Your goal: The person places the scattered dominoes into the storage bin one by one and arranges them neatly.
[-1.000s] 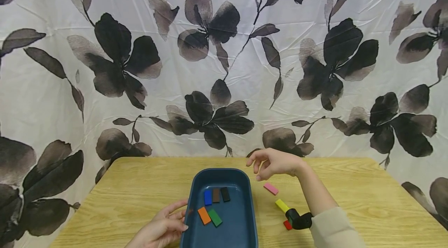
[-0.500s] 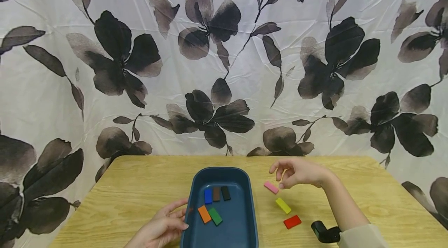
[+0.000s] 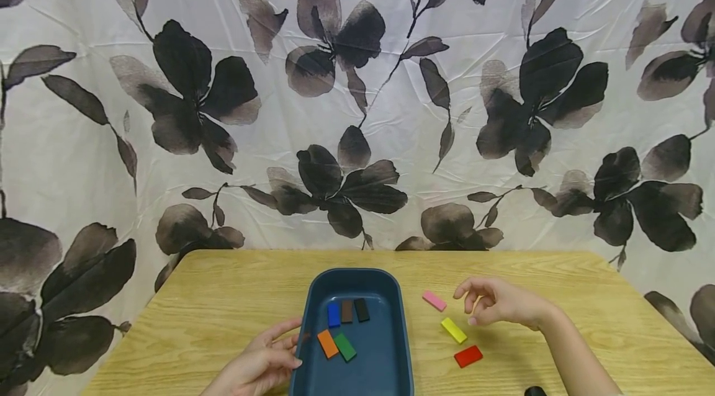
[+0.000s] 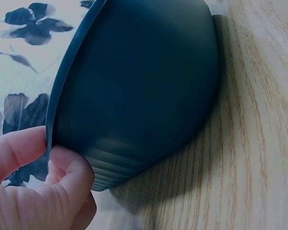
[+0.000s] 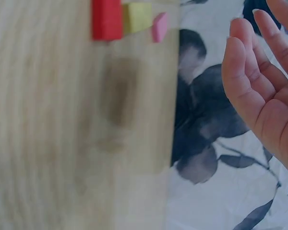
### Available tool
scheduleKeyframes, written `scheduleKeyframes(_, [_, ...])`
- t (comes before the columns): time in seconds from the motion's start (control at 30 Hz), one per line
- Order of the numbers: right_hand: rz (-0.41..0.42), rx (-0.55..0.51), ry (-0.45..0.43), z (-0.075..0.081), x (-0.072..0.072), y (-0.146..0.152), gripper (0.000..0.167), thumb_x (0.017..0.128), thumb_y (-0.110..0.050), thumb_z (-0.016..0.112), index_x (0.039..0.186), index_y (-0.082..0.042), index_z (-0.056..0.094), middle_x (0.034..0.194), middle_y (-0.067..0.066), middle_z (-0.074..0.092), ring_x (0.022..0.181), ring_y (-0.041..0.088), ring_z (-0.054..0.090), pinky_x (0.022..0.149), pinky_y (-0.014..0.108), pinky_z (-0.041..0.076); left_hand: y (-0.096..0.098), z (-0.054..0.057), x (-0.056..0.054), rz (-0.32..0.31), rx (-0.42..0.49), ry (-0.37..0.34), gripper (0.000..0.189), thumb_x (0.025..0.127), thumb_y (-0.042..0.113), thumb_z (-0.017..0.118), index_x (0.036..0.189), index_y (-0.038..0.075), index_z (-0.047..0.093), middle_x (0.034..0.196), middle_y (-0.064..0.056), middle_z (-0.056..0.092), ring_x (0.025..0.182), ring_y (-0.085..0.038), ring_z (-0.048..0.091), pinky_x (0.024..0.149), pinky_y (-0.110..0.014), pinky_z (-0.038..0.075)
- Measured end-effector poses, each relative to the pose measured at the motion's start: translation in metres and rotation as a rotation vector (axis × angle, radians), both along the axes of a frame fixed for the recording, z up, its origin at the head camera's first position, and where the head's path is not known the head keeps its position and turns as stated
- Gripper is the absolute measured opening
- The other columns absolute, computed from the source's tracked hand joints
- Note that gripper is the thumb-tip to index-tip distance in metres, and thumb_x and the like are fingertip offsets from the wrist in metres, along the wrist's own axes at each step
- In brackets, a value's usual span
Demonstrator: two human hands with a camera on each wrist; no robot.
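Note:
My left hand (image 3: 259,359) pinches the left rim of a dark blue tray (image 3: 380,362); the left wrist view shows thumb and finger on that rim (image 4: 62,91). Inside lie blocks: blue (image 3: 333,314), brown (image 3: 346,311), black (image 3: 362,310), orange (image 3: 328,344) and green (image 3: 344,347). To the tray's right, my right hand (image 3: 505,303) hovers above the table, fingers loosely curled around nothing. Nearest it are a pink block (image 3: 434,301) and a yellow block (image 3: 454,330), with a red block (image 3: 468,356) closer to me. The right wrist view shows the palm (image 5: 273,100) bare.
The wood-grain table (image 3: 223,297) ends at a far edge before a white floral cloth (image 3: 357,104). A black piece of wrist gear (image 3: 534,391) pokes in at the bottom edge, beside my right forearm.
My right hand has drawn back to the right and towards me from beyond the pink block, uncovering the yellow and red blocks. The left hand and tray have stayed put.

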State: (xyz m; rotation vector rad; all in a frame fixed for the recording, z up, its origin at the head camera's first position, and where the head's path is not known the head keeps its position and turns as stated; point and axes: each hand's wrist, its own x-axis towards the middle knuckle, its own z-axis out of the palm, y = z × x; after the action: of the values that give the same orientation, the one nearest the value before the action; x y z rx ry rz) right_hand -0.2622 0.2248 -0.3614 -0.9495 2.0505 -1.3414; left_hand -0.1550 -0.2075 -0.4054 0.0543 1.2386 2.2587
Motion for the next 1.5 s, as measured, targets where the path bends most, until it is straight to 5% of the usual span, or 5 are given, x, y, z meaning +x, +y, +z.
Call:
scheduleKeyframes(0.6, [0.028,-0.084,-0.118,-0.051,-0.018,0.013,0.05,0.078,0.007,0.06,0.122,0.02,0.039,0.094,0.015,0.055,0.077,0.012,0.06,0.069,0.023,0.05,0.0,-0.004,0.0,-0.005,0.001,0.01,0.079,0.082,-0.016,0.049,0.146,-0.003,0.005,0.114,-0.009,0.054,0.101,-0.018,0.055,0.085,-0.029,0.047])
scheduleKeyframes(0.93, [0.094,-0.079,-0.182,-0.058,-0.023,0.005,0.055,0.075,0.011,0.062,0.125,0.019,0.04,0.091,0.011,0.052,0.074,0.014,0.062,0.071,0.03,0.054,0.0,-0.004,0.0,-0.004,0.006,0.013,0.079,0.081,-0.016,0.05,0.146,-0.003,0.006,0.112,-0.009,0.055,0.099,-0.018,0.055,0.084,-0.028,0.047])
scheduleKeyframes(1.5, [0.012,0.037,-0.125,-0.056,-0.022,-0.004,0.051,0.068,0.011,0.071,0.117,0.013,0.053,0.08,0.007,0.048,0.059,0.009,0.042,0.059,0.02,0.046,0.0,-0.001,0.001,0.008,0.004,-0.004,0.077,0.082,-0.017,0.05,0.145,-0.003,0.009,0.108,-0.009,0.055,0.096,-0.017,0.057,0.083,-0.026,0.048])
